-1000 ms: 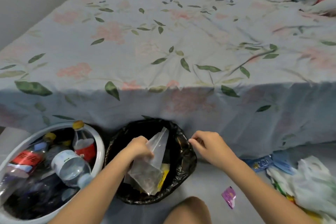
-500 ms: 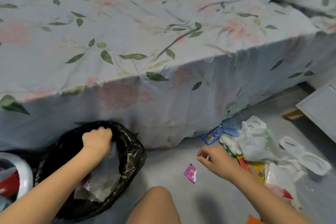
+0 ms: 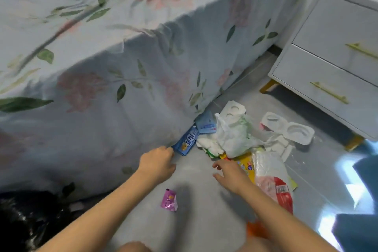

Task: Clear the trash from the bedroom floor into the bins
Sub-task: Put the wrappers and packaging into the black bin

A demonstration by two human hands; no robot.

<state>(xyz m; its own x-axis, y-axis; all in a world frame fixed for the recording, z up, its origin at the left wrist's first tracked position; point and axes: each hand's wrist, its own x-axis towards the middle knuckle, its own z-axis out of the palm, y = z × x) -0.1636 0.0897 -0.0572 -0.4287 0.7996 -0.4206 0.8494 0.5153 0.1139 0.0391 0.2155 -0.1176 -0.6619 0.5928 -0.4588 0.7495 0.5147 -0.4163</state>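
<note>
Single head-worn view, directed forward and down, close above the left hand (image 3: 157, 161) and right hand (image 3: 230, 174).

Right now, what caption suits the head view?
Both hands, left hand and right hand, reach toward wrappers piled beside the bed.

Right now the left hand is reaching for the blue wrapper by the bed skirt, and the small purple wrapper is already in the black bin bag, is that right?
Not quite. The left hand is at the blue wrapper by the bed skirt, but the purple wrapper is not in the black bin bag. The head view shows it lying on the floor between the two forearms.
</note>
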